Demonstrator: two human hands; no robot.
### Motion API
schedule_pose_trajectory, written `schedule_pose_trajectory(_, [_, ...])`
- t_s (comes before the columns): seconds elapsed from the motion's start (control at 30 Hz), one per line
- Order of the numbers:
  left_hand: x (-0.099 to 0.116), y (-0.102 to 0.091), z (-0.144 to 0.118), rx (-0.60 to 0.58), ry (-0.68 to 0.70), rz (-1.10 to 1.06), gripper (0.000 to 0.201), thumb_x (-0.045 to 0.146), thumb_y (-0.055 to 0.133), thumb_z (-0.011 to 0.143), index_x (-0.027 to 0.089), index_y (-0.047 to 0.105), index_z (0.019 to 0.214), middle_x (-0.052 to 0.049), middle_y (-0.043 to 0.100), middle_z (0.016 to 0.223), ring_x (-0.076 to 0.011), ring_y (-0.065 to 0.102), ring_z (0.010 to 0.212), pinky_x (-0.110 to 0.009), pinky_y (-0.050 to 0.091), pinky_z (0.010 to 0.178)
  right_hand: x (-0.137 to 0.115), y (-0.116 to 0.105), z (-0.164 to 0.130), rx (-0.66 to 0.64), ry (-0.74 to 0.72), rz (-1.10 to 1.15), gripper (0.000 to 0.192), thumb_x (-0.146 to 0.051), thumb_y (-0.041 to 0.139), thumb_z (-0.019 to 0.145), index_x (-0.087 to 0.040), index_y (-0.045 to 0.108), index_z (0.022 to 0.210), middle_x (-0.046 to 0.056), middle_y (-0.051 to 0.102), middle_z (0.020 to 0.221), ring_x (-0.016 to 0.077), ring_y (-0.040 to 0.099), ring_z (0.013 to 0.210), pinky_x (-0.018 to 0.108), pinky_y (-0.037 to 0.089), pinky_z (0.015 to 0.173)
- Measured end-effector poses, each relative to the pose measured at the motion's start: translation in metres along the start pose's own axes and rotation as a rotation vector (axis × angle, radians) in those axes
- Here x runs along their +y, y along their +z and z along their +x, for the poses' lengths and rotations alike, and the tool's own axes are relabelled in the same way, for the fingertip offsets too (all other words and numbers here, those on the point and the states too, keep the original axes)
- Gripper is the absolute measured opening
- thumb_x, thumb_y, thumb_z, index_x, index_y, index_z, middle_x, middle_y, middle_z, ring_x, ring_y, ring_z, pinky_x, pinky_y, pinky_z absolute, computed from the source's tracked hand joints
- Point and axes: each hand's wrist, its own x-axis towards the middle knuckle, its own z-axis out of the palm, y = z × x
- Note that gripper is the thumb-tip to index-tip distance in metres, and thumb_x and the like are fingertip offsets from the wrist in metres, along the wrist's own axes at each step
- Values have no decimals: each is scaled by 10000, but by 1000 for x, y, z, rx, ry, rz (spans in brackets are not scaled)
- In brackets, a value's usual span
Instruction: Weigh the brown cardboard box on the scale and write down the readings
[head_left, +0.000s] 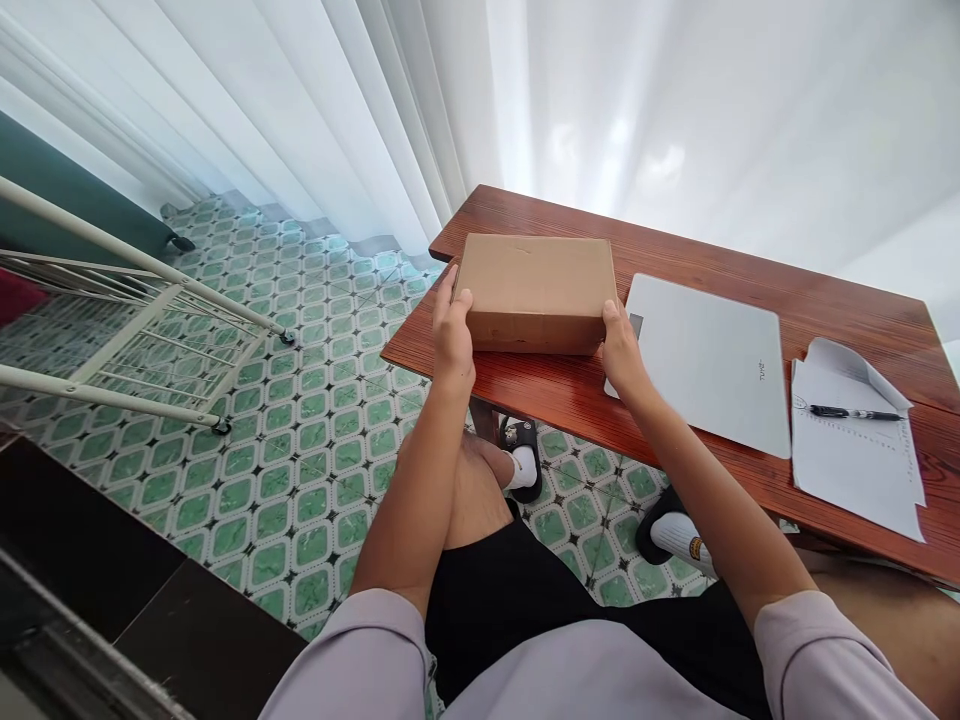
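A closed brown cardboard box is between my two hands, at the left end of the reddish wooden table. My left hand grips its left side, thumb at the near top corner. On the opposite side, my right hand holds the near right corner, with the thumb up along the edge. Most fingers of both hands are hidden by the box. Whether the box rests fully on the table or is slightly raised, I cannot tell. Just right of my right hand lies a closed silver laptop.
Papers with a black pen on top lie at the table's right. A white wheeled rack stands on the green tiled floor to the left. White curtains hang behind the table.
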Motion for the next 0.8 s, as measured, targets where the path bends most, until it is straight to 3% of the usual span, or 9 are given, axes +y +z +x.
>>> schedule_pose_trajectory(0.23, [13, 11, -11, 78, 30, 44, 468, 382, 559, 906, 268, 566, 1360, -43, 557, 1491, -267, 499, 1416, -407, 432, 1204, -6, -2, -1, -1, 17, 39, 616, -631, 297, 1042, -316, 469, 1542, -16, 418, 1630, 246, 294, 1566, 491, 227, 1323])
schedule_pose_trajectory(0.4, [20, 19, -15, 97, 126, 90, 368, 402, 494, 932, 262, 522, 1272, -60, 578, 1416, -248, 528, 1361, -391, 472, 1149, -17, -13, -4, 9, -64, -23, 697, -685, 205, 1061, -285, 411, 1593, 8, 400, 1642, 235, 298, 1563, 443, 253, 1311])
schedule_pose_trajectory(0.57, [25, 34, -23, 8, 269, 128, 454, 555, 489, 976, 278, 533, 1333, -51, 536, 1451, -265, 475, 1418, -397, 436, 1190, -25, -37, -8, 29, -91, -52, 675, -673, 195, 1079, -289, 404, 1593, 11, 421, 1625, 248, 323, 1550, 419, 324, 1277])
schedule_pose_trajectory(0.8, [24, 63, -37, -195, 304, -16, 556, 623, 518, 986, 302, 553, 1439, -19, 489, 1564, -267, 385, 1513, -412, 339, 1278, -18, -83, -22, 111, -69, 62, 544, -603, 372, 1077, -298, 531, 1498, -3, 489, 1576, 261, 368, 1526, 463, 296, 1299])
